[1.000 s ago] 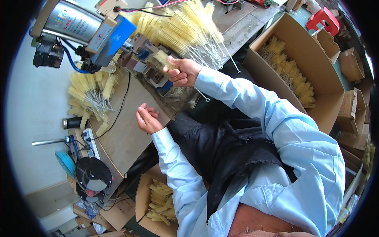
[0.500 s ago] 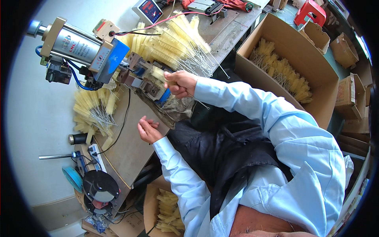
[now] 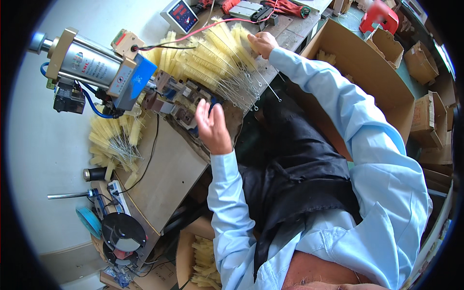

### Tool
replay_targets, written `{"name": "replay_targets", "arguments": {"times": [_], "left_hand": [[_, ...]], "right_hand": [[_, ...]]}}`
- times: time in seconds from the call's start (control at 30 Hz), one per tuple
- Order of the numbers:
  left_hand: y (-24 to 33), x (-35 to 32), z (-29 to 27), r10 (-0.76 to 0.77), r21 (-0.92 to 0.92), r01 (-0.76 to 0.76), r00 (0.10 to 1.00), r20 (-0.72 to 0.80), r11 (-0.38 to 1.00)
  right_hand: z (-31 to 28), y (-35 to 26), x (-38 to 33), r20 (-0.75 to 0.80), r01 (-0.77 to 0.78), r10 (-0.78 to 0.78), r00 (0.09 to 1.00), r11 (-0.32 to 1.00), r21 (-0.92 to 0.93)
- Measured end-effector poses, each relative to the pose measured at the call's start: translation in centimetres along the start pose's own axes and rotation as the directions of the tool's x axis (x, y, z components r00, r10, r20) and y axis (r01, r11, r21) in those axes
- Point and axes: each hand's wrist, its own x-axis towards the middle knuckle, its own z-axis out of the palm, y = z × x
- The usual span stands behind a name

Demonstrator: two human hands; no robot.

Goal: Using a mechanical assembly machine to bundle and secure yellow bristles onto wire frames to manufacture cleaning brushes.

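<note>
My right hand (image 3: 263, 44) is at the right end of a pile of pale yellow tube brushes (image 3: 208, 58) with twisted wire handles and looped ends. Its fingers are bent around the bristle part of a tube brush (image 3: 246, 41), partly hidden by the hand. My left hand (image 3: 212, 128) is raised with fingers stretched out and nothing in it. Just beyond it stands a small metal clamping fixture (image 3: 181, 104), partly covered by the hand. A silver air cylinder with a blue block (image 3: 137, 75) sits left of the fixture.
Another brush heap (image 3: 116, 137) lies on the left of the worktable (image 3: 164, 169). An open carton (image 3: 372, 87) stands at right, a smaller brush carton (image 3: 186, 256) below the table. A display box (image 3: 179, 17) and a red stool (image 3: 379, 17) are at the back.
My right hand has moved from the fixture up and right to the brush pile, carrying a brush. My left hand has moved up and right to the fixture, and its fingers have straightened.
</note>
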Motion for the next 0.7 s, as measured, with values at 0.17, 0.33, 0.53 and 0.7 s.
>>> {"name": "replay_targets", "arguments": {"times": [0.17, 0.33, 0.53, 0.7], "left_hand": [[-3.4, 5.0, 4.2, -0.093, -0.093, 0.096, 0.995, 0.035, 0.991], [-2.7, 7.6, 7.0, -0.075, 0.077, 0.087, 0.987, -0.145, 0.993], [-5.2, 12.5, 8.8, -0.103, -0.069, 0.09, 0.974, -0.204, 0.994], [-6.6, 12.6, 9.9, -0.176, -0.322, 0.139, 0.98, -0.089, 0.937]], "right_hand": [[3.2, -1.4, 4.2, -0.148, -0.052, 0.044, 0.988, 0.997, -0.049], [6.4, -2.8, 3.7, -0.106, -0.045, 0.052, 0.993, 0.997, 0.068], [9.6, -4.7, 0.3, 0.015, 0.202, -0.207, 0.978, 0.965, 0.166], [9.6, -4.3, -1.0, 0.061, 0.196, -0.232, 0.971, 0.916, 0.35]]}}
